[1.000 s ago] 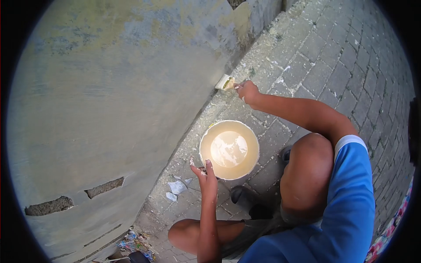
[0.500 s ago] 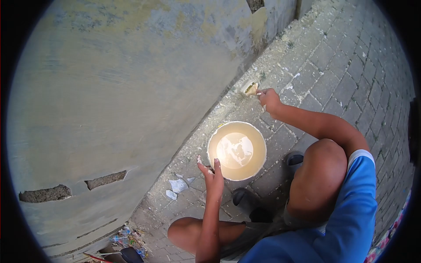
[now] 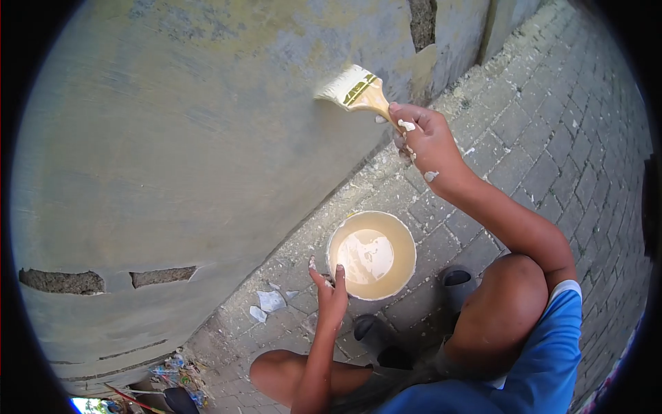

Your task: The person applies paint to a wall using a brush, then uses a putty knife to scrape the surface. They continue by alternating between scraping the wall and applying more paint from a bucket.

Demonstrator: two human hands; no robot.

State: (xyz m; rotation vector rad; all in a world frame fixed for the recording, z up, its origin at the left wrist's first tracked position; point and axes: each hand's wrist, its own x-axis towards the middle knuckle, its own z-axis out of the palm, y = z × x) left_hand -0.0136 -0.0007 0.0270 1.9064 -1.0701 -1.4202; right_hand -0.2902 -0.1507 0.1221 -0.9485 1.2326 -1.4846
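Observation:
My right hand (image 3: pixel 429 141), spotted with pale paint, is closed round the wooden handle of a wide paintbrush (image 3: pixel 369 96). Its bristles, coated in cream-white paint, are at the grey wall (image 3: pixel 172 152), with slight blur at the tip. Below stands a round cream bucket (image 3: pixel 407 265) on the paving, a shallow pool of pale paint (image 3: pixel 365 255) at its bottom. At the bucket's near left side is my left hand (image 3: pixel 332 293), thumb and finger spread apart. The thumb tip overlaps the rim; the fingertips carry paint smears.
White flakes (image 3: pixel 271 300) lie on the paving left of the bucket. Two rough holes (image 3: pixel 163 276) break the wall at lower left. Litter (image 3: pixel 183 372) gathers at the wall's foot. My knees and dark shoes (image 3: pixel 372 331) are close to the bucket. Brick paving (image 3: pixel 538 148) stretches right.
My right hand has risen and moved toward the wall, bringing the paintbrush from low beside the wall's base up to its surface. My left hand stays by the bucket. The view has shifted slightly.

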